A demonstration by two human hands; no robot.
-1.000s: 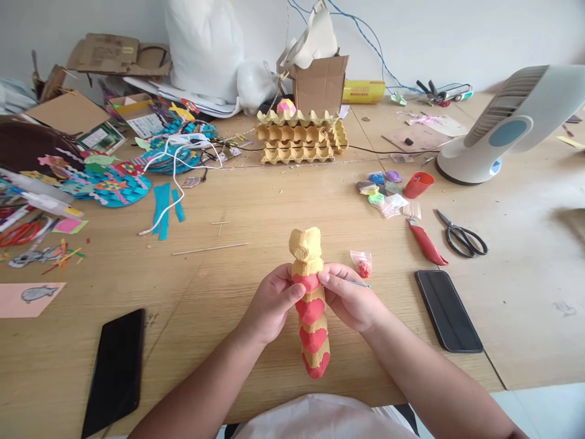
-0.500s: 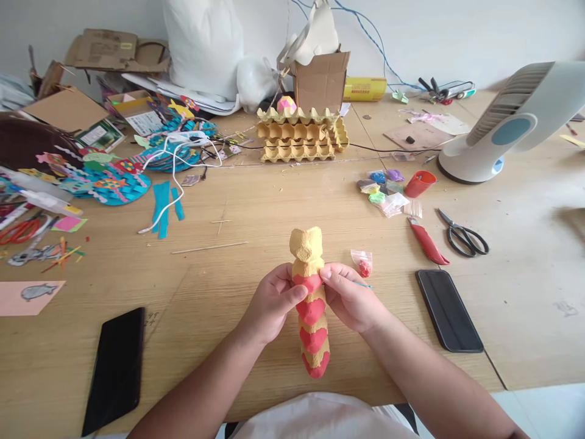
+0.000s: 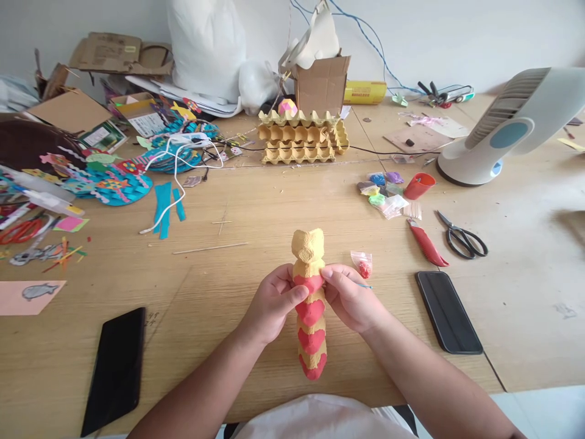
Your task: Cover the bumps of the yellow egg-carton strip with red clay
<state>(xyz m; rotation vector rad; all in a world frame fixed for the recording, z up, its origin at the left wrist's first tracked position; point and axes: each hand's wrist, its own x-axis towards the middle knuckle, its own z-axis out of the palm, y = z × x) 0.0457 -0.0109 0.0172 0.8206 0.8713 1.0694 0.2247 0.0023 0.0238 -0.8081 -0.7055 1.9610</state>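
— Gripping it from both sides: the left hand [image 3: 274, 302] and the right hand [image 3: 350, 299] are each closed on the tall column of stacked yellow and red egg-carton cups [image 3: 311, 314]. The thumb and fingertips almost meet across its upper red band.

— Where does that column lie?

— Dead centre, just in front of the chest, over the near part of the light wooden table [image 3: 219, 286]. Its long axis runs straight away from the person, knobbed yellow end far and red tip near. I can't tell whether the red tip rests on the wood.

— Is one hand nearer to it?

— Neither, since both touch it at the same height. The left wraps it with the thumb laid over the front, and the right pinches with its fingertips. A thin blue stick [image 3: 364, 285] pokes out of the right hand, pointing right.

— And around them?

— A small clear bag of red beads [image 3: 363, 264] lies just beside the right hand. Farther right are a red-handled utility knife [image 3: 427, 242], black scissors [image 3: 462, 236] and a black smartphone [image 3: 448, 312] lying flat. A second black smartphone [image 3: 116, 369] lies well left of the left forearm. Straight beyond the column sits a stack of yellow egg trays [image 3: 299, 137], with a white desk fan [image 3: 507, 131] at the far right.
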